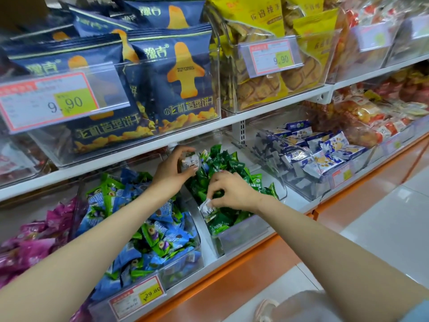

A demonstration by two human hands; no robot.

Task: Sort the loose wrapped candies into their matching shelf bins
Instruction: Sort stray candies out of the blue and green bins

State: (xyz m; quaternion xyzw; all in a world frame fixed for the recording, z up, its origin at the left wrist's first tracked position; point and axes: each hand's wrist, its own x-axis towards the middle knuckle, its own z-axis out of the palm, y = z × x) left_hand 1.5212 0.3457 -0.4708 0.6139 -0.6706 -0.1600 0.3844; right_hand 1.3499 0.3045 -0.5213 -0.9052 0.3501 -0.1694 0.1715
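Observation:
Both hands reach into a clear bin of green wrapped candies (222,163) on the lower shelf. My left hand (173,169) grips a white wrapped candy (190,162) above the back of that bin. My right hand (228,190) pinches a second white wrapped candy (207,208) near the bin's front left. Left of it stands a bin of mixed blue and green candies (148,231). To the right, a clear bin (308,156) holds white and blue wrapped packets.
Pink wrapped candies (34,238) fill a bin at far left. The upper shelf carries dark blue biscuit bags (171,73) and yellow snack bags (274,54). Red and orange packets (371,117) lie at right. An orange shelf base (255,270) meets a pale tiled floor (383,217).

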